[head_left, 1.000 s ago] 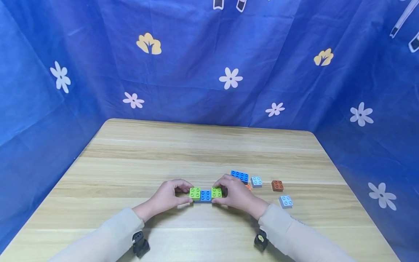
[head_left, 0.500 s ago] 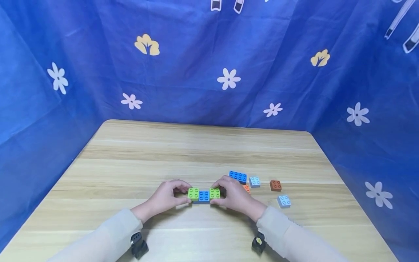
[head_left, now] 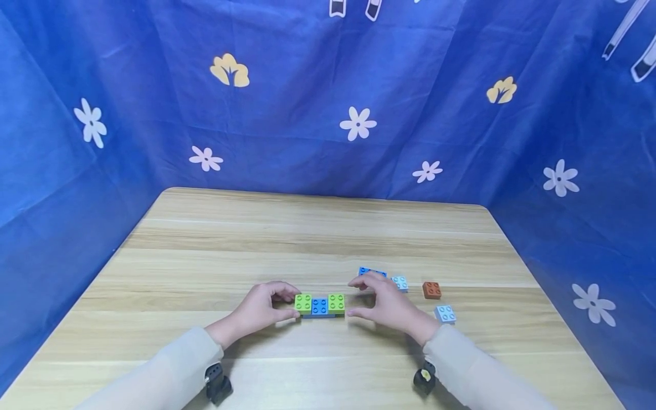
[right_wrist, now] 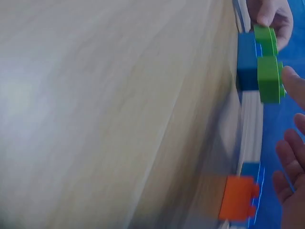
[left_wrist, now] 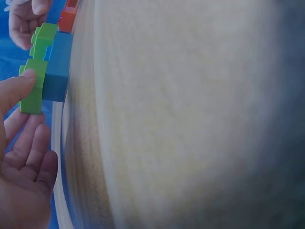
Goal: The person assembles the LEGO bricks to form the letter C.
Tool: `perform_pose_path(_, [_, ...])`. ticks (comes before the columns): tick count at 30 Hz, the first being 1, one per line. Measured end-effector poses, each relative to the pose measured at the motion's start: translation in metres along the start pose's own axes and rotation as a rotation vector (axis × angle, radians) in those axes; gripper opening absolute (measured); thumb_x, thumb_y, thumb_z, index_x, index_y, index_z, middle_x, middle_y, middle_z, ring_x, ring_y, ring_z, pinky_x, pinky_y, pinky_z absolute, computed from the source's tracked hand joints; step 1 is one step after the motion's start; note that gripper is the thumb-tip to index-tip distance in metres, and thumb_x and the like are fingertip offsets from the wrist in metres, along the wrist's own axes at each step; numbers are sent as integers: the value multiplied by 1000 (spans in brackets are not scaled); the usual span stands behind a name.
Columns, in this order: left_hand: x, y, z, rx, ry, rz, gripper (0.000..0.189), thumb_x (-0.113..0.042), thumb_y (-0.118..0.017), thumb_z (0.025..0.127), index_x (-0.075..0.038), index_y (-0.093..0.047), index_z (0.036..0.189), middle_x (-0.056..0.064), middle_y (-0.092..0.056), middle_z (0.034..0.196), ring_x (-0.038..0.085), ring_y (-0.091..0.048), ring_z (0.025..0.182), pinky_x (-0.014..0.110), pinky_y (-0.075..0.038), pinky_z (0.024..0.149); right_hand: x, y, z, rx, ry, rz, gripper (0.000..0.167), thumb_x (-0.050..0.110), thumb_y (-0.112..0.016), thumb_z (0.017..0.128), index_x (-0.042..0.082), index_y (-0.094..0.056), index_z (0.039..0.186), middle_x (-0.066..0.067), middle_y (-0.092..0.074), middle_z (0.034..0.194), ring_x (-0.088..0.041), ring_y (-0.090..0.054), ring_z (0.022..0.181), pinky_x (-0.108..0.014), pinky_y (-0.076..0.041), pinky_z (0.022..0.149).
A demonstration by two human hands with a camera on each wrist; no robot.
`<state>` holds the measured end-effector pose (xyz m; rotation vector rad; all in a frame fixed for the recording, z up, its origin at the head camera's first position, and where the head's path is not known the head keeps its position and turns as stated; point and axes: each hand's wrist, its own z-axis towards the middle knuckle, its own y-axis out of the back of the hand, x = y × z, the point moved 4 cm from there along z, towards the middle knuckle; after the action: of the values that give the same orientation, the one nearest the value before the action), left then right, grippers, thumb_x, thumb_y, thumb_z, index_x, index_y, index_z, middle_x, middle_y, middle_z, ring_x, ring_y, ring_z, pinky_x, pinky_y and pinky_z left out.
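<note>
A blue toy building brick (head_left: 319,307) lies near the middle of the table, with a light green brick (head_left: 303,304) on its left end and another green brick (head_left: 336,304) on its right end. Both green bricks stick out a little past the blue one. My left hand (head_left: 258,310) pinches the left green brick between thumb and fingers; the left wrist view shows the thumb (left_wrist: 27,78) on its side. Just right of the assembly is my right hand (head_left: 386,304), thumb and fingers spread apart and holding nothing.
Behind my right hand lie a long blue brick (head_left: 372,271) and a light blue brick (head_left: 400,283). Farther right are a brown brick (head_left: 432,290) and a second light blue brick (head_left: 445,314). The right wrist view shows an orange brick (right_wrist: 236,198). Blue curtains surround the table (head_left: 307,228).
My right hand has let go of the right green brick and moved a little to the right, now covering the orange brick in the head view. The left hand keeps its grip.
</note>
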<state>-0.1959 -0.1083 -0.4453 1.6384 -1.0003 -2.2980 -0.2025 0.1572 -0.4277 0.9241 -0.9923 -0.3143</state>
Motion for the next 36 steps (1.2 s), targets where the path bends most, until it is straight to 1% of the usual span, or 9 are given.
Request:
perform_pose_path(2, [-1, 0, 0, 0, -1, -4, 35, -15, -82, 72, -6, -68, 104, -5, -67, 90, 18, -63, 84, 35, -52, 81, -5, 5, -4, -16, -1, -2, 56, 38, -82, 72, 16, -61, 119, 1, -60, 110, -13, -56, 99, -38, -48, 88])
perform_pose_path(7, [-2, 1, 0, -3, 7, -9, 35, -14, -82, 72, -6, -68, 103, -5, -67, 90, 18, -63, 84, 36, -52, 82, -19, 16, -14, -65, -11, -47, 56, 34, -85, 70, 15, -63, 118, 6, -59, 108, -14, -57, 99, -38, -48, 88])
perform_pose_path(9, [-2, 1, 0, -3, 3, -8, 35, -13, -82, 72, -5, -68, 103, -4, -67, 90, 19, -64, 84, 37, -52, 81, -24, 20, -18, -74, -29, -69, 56, 35, -85, 69, 16, -63, 117, 10, -58, 108, -12, -57, 99, -38, -49, 88])
perform_pose_path(13, [-2, 1, 0, -4, -6, -6, 35, -13, -82, 72, -4, -68, 103, -3, -67, 90, 20, -63, 84, 38, -52, 81, -31, 25, -23, -75, -68, -101, 54, 35, -86, 68, 17, -65, 115, 12, -57, 107, -13, -57, 98, -39, -49, 87])
perform_pose_path(19, [-3, 0, 0, -4, 8, -8, 35, -11, -82, 72, -6, -68, 103, -4, -67, 90, 19, -63, 84, 37, -52, 81, -36, 26, -28, -71, -84, -185, 56, 34, -87, 66, 15, -65, 113, 6, -60, 110, -17, -57, 101, -42, -47, 92])
perform_pose_path(23, [-3, 0, -1, -4, 1, -4, 35, -11, -82, 72, -5, -68, 103, -4, -67, 90, 20, -63, 84, 36, -52, 81, -38, 25, -29, -66, -87, -235, 53, 32, -87, 66, 13, -66, 111, 2, -62, 110, -21, -56, 106, -43, -45, 95])
perform_pose_path(28, [-2, 0, 0, -13, -1, -10, 35, -11, -82, 72, -6, -68, 103, -4, -67, 90, 19, -64, 84, 37, -52, 81, -39, 23, -29, -56, -67, -284, 48, 31, -86, 68, 13, -67, 108, 0, -63, 108, -22, -56, 105, -45, -44, 95])
perform_pose_path(34, [-1, 0, -1, -27, -27, -3, 35, -11, -83, 72, -4, -68, 102, -3, -68, 89, 20, -64, 82, 37, -53, 79, -38, 21, -29, -62, -48, -267, 43, 27, -86, 68, 13, -69, 106, 3, -62, 99, -20, -57, 99, -44, -44, 92])
perform_pose_path(36, [-1, 0, -1, -24, -19, -5, 35, -12, -83, 72, -5, -68, 102, -4, -68, 89, 19, -64, 82, 36, -53, 79, -37, 20, -29, -63, -43, -257, 43, 27, -86, 68, 13, -69, 105, 6, -61, 95, -17, -57, 94, -41, -46, 88])
